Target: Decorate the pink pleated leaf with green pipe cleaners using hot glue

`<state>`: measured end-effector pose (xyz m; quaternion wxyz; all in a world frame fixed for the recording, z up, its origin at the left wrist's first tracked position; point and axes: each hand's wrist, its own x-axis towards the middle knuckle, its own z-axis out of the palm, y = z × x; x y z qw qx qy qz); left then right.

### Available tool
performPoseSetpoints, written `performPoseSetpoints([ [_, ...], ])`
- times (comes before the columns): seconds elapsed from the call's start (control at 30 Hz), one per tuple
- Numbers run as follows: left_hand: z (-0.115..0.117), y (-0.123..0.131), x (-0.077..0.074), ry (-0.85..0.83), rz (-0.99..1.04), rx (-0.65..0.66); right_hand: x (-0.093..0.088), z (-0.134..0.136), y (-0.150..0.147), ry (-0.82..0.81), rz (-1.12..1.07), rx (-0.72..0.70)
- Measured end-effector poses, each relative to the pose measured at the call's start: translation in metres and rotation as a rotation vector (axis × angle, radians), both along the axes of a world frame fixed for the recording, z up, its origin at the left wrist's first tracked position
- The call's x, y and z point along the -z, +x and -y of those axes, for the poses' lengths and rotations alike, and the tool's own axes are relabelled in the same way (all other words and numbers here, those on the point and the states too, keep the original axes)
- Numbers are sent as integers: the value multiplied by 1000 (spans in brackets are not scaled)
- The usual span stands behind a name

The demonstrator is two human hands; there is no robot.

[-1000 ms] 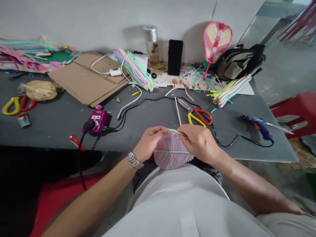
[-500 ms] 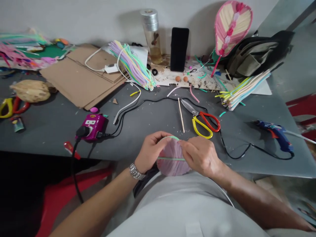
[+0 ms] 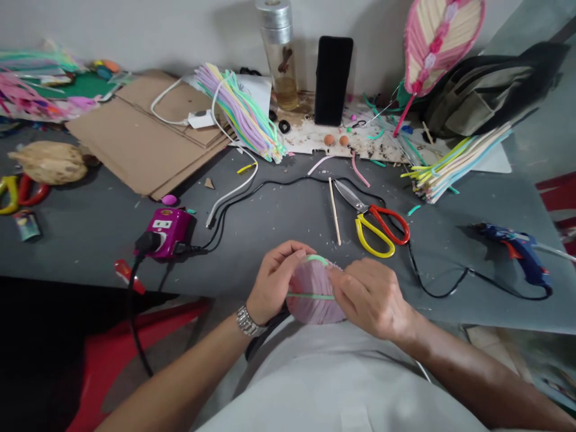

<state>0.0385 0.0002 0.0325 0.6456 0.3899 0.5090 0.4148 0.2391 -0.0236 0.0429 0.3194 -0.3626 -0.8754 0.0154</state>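
Lilac panel (image 3: 312, 311), its rim pinched by the fingers of left hand (image 3: 272, 283) and right hand (image 3: 372, 297), risked its green strip (image 3: 317, 259) lifting between those fingers if either grip slackened.

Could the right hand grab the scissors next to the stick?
Probably yes: the scissors lie just beyond the right hand, with nothing big between, but it would likely have to let go of the lilac piece first.

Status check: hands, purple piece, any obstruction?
Left hand and right hand on purple piece's edges. Green strip across its middle. Scissors beyond right hand, not in the way.
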Motion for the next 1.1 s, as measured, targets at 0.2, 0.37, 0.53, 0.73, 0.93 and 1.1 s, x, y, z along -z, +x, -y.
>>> performPoseSetpoints([
  [0.2, 2, 0, 0, 22, -45, -10, -2, 0, -5, 5, 3, 17],
  [0.37, -3, -1, 1, 31, -107, -4, 0, 2, -6, -101, -23, 72],
  [0.53, -17, -3, 2, 20, -194, 20, 9, -6, 4, -234, 23, 123],
  [0.73, -37, -4, 1, 22, -259, 84, 20, -19, -3, -295, 1, 218],
  [0.93, -38, -4, 6, 48, -275, 85, 19, -33, -22, -413, -90, 339],
  [1.1, -37, -6, 6, 53, -282, 96, 20, -36, -26, -411, -90, 338],
])
